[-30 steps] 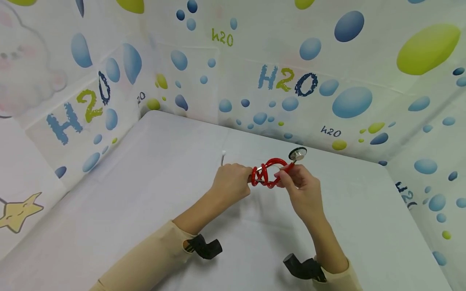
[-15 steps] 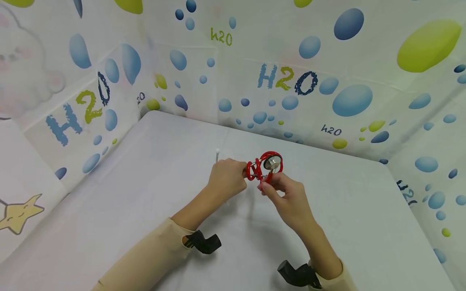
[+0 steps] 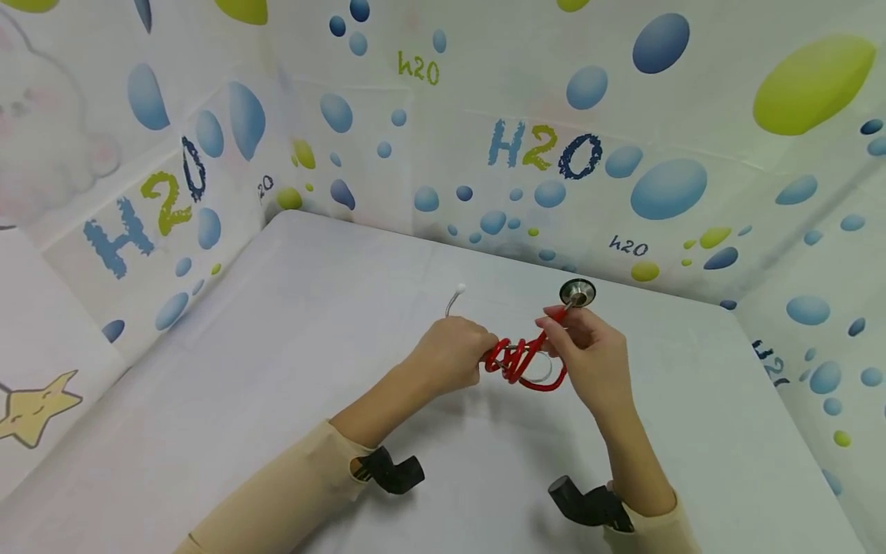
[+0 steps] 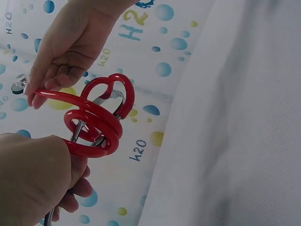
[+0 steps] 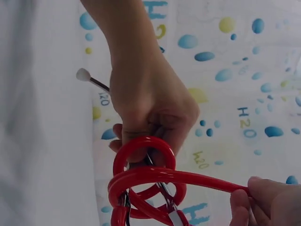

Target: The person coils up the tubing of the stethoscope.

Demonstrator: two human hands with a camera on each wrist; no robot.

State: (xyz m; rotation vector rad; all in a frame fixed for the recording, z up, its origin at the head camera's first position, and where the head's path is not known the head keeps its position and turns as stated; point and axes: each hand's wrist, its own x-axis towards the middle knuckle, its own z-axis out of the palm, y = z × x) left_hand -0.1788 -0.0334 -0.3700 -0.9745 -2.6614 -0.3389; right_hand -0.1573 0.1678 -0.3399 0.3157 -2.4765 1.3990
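A stethoscope with red tubing (image 3: 515, 362) is held up over the white table between both hands. My left hand (image 3: 450, 354) grips its metal ear tubes, and a white eartip (image 3: 461, 288) sticks out past the fist. Several turns of the red tubing wrap the metal tubes just beyond that fist, clear in the left wrist view. My right hand (image 3: 588, 346) pinches the tubing close to the round chest piece (image 3: 577, 292), which points up and away. From there the tubing runs taut to the coils in the right wrist view.
The white table (image 3: 291, 308) spreads under both arms. Behind it stands a wall covering (image 3: 415, 154) printed with blue and green drops and H2O lettering. Black camera mounts (image 3: 394, 471) sit at both wrists.
The right hand swung the chest piece left over the coils, then back out to the right and up. The left hand shifted slightly right, still gripping the ear tubes.
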